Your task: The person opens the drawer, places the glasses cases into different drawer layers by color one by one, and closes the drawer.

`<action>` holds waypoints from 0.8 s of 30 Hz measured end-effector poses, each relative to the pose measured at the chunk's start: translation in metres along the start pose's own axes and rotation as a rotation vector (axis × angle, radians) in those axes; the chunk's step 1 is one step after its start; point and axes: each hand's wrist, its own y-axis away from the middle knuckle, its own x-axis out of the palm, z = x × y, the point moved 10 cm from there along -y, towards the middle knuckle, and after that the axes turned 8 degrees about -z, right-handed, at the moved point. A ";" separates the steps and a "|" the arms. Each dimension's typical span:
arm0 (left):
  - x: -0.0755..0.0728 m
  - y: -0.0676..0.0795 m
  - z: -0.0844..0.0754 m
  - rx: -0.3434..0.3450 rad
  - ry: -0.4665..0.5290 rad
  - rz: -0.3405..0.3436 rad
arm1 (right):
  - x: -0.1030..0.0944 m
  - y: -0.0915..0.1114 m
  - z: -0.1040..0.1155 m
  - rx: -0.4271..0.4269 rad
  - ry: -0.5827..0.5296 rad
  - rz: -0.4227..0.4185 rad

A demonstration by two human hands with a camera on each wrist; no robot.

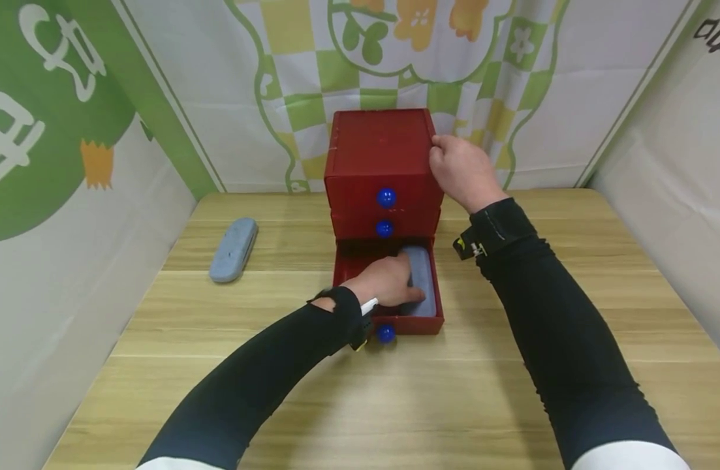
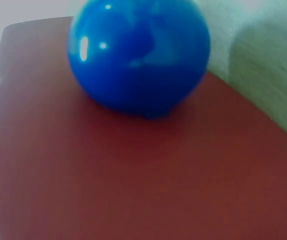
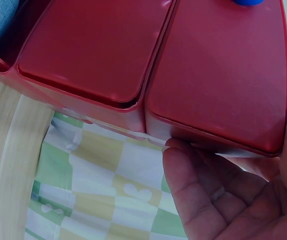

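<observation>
A red drawer cabinet (image 1: pixel 383 140) with round blue knobs stands at the table's back, its bottom drawer (image 1: pixel 415 324) pulled out. My left hand (image 1: pixel 385 281) reaches into that drawer and grips a blue-grey glasses case (image 1: pixel 421 277) along the right wall. The thumb lies over the case, while some fingertips are hidden. Up at the cabinet's right side, my right hand (image 1: pixel 462 168) holds the upper edge, its fingers (image 3: pixel 188 185) against the side wall. In the left wrist view a blue knob (image 2: pixel 138 55) fills the top; the left hand is not seen there.
A second blue-grey glasses case (image 1: pixel 234 250) lies on the wooden table (image 1: pixel 266 333), left of the cabinet. Behind the cabinet hangs a green and yellow checked cloth (image 1: pixel 301 78). White cloth walls stand at both sides.
</observation>
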 end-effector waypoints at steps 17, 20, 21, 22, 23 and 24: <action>-0.027 0.017 0.024 0.015 0.050 -0.150 | 0.005 0.000 -0.001 -0.011 -0.013 -0.007; -0.034 0.021 0.025 0.035 0.035 -0.212 | 0.004 0.000 -0.001 -0.014 -0.015 -0.004; -0.038 0.023 0.025 0.043 0.033 -0.236 | 0.004 -0.001 -0.001 -0.016 -0.016 -0.003; -0.041 0.025 0.025 0.051 0.037 -0.262 | 0.003 -0.001 0.000 -0.018 -0.016 -0.003; -0.045 0.027 0.025 0.058 0.041 -0.287 | 0.002 -0.001 0.000 -0.019 -0.018 -0.003; -0.049 0.029 0.025 0.065 0.047 -0.312 | 0.001 -0.002 0.000 -0.021 -0.019 -0.003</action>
